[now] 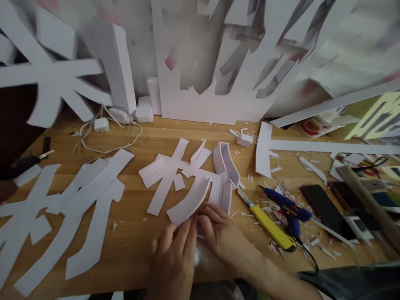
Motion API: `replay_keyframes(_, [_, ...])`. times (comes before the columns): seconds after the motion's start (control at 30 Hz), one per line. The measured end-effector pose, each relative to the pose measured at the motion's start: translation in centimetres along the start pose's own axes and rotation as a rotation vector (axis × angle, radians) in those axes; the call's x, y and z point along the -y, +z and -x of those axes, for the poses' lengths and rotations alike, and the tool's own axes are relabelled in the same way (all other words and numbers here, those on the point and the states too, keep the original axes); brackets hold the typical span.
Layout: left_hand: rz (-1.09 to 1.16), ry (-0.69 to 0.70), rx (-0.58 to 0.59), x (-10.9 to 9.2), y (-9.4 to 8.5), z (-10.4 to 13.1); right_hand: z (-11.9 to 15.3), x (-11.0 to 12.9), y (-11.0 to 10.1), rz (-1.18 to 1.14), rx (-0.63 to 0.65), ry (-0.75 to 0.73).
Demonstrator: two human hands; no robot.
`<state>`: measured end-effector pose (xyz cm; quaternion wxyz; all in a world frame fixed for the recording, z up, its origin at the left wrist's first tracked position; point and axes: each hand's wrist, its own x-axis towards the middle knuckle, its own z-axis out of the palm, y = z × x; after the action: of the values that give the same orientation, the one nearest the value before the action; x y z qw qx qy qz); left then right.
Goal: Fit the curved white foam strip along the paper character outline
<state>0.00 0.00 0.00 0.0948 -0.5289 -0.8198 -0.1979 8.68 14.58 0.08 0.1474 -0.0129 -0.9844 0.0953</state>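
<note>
A white foam-board cut-out character (187, 179) lies on the wooden table (134, 241), with thin side strips standing along some of its edges. My left hand (173, 254) and my right hand (220, 233) meet at its near lower edge. Both pinch a curved white side strip (190, 204) against the character's edge, fingers closed on it. A yellow utility knife (268, 225) lies just right of my right hand. Beside the knife rests a blue glue gun (289, 210) with its cord trailing toward the table's near edge.
A larger flat white character (62, 216) lies at the left. Tall white foam letters (203, 62) lean against the back wall. A white charger and cable (103, 129) lie at back left. Two dark phones (328, 208), a wooden ruler (368, 204) and paper scraps crowd the right.
</note>
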Motion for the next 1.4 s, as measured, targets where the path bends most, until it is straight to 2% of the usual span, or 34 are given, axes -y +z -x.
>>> replay_keyframes(0.07, [-0.001, -0.063, -0.035, -0.9, -0.3, -0.6, 0.2, 0.0, 0.2, -0.019, -0.008, 0.044])
replay_keyframes(0.13, [0.043, -0.05, -0.047, -1.4, -0.5, -1.2, 0.4, 0.1, 0.3, -0.04, -0.014, 0.101])
replay_keyframes(0.3, [0.024, 0.151, 0.019, -0.3, -0.2, -2.6, 0.6, 0.7, 0.1, -0.069, -0.005, 0.205])
replay_keyframes(0.4, [0.004, 0.228, 0.114, 0.5, 0.2, -3.4, 0.5, 0.9, -0.1, -0.031, 0.016, 0.227])
replay_keyframes(0.5, [0.032, 0.216, 0.209, 0.8, 0.4, -4.0, 0.4, 0.9, -0.2, -0.022, 0.015, 0.258])
replay_keyframes(0.63, [0.086, 0.181, 0.216, 0.6, 0.4, -4.4, 0.7, 0.7, -0.3, -0.061, 0.004, 0.321])
replay_keyframes(0.83, [0.175, 0.141, 0.215, 0.3, 0.4, -4.6, 1.9, -1.1, -0.9, -0.18, 0.125, 0.208])
replay_keyframes(0.97, [0.187, 0.139, 0.231, 0.5, 0.4, -4.6, 2.3, -1.9, -1.2, -0.181, 0.174, 0.17])
replay_keyframes(1.23, [0.17, 0.162, 0.29, 0.3, 0.5, -4.5, 1.4, -1.8, -1.6, -0.224, 0.142, 0.129])
replay_keyframes(1.4, [0.174, 0.236, 0.27, 0.5, 0.7, -4.3, 1.4, -1.9, -1.3, -0.223, 0.104, 0.113])
